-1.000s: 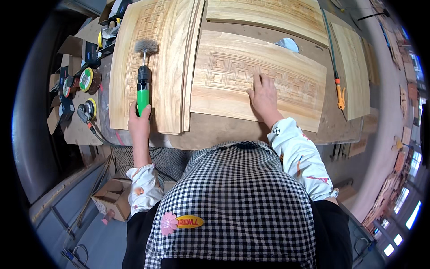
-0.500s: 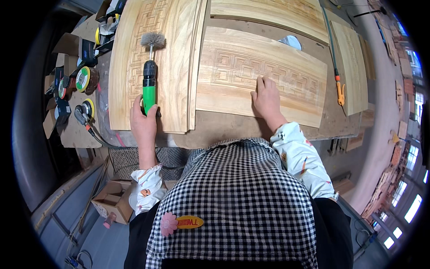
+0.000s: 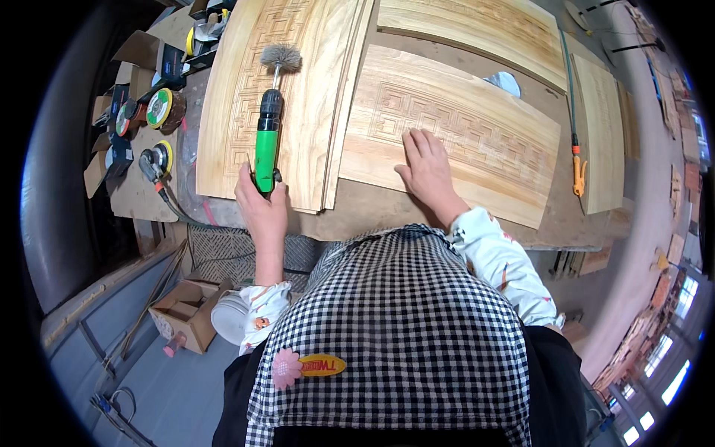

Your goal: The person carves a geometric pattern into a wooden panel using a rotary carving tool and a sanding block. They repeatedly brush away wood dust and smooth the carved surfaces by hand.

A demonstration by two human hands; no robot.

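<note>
My left hand [image 3: 262,212] holds the rear end of a green and black power drill [image 3: 266,149], fingers on one side and thumb on the other. A round grey bristle brush [image 3: 281,57] on a metal shank is fitted in its chuck and points away from me. The drill is over a long carved wood panel [image 3: 316,127] at the left, which lies with another board edge showing under its right side. My right hand [image 3: 430,170] rests palm down, fingers extended, on a second panel [image 3: 514,179] with a carved square-fret pattern, touching the near side of the carving.
At the left are a sander [image 3: 156,160], abrasive discs [image 3: 160,109] and open boxes [image 3: 138,56]. More panels [image 3: 477,33] lie at the back. An orange air gun [image 3: 579,177] on a hose hangs at the right. On the floor stand a carton [image 3: 190,316] and a white bucket [image 3: 229,316].
The whole view has shifted and turned slightly. My right hand has slid left along the carved panel. My left hand stays at the drill's rear end.
</note>
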